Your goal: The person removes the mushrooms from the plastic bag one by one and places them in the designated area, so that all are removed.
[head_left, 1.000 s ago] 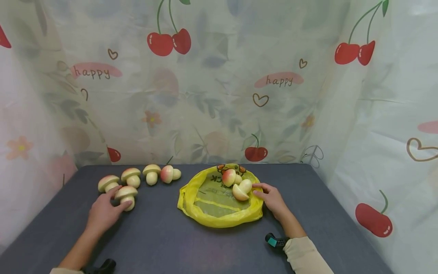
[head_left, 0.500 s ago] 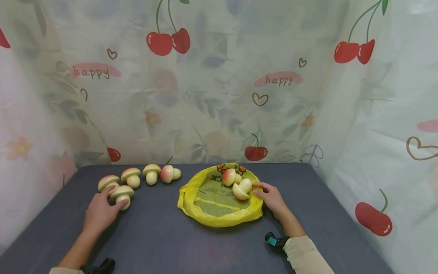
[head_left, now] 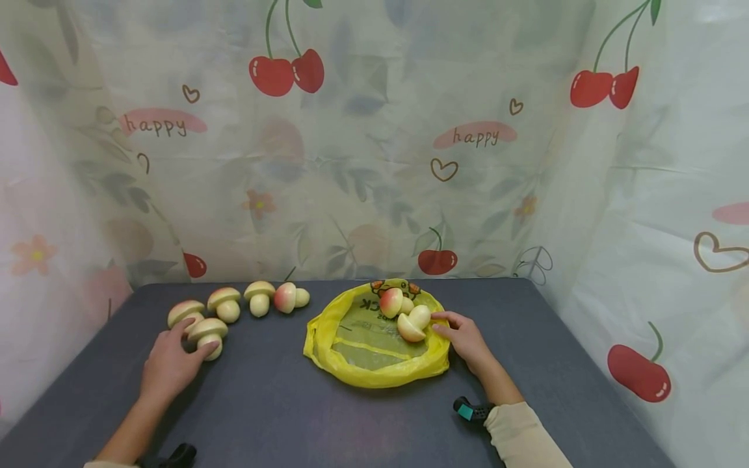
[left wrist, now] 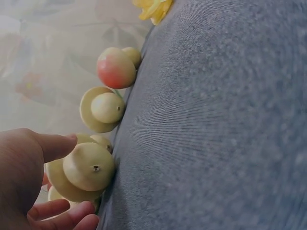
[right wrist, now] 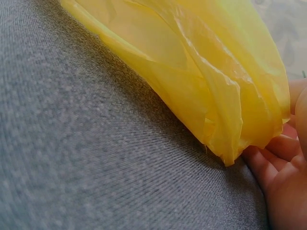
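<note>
My left hand [head_left: 171, 363] holds a toy mushroom [head_left: 209, 336] at the left of the table, thumb on one side and fingers on the other. In the left wrist view, the pale stem end of this mushroom [left wrist: 88, 166] faces the camera. Right behind it stands another mushroom [head_left: 183, 312], partly hidden by the hand. My right hand [head_left: 465, 341] pinches the right rim of a yellow plastic bag [head_left: 374, 378], which lies with its mouth spread wide. Two mushrooms rest inside, one with a red cap [head_left: 391, 303] and one stem-up [head_left: 412, 327]. The right wrist view shows fingers [right wrist: 283, 148] against the bag's edge.
Three more mushrooms line the back left of the dark table [head_left: 351, 429]: one upright [head_left: 227, 304], one beside it [head_left: 259, 299], and one on its side [head_left: 287, 298]. A cherry-printed curtain [head_left: 363, 162] encloses the back and both sides.
My left hand has shifted slightly left along with the mushroom, closer to the one behind; it hardly moves over the last half second. My right hand and the bag have stayed in place.
</note>
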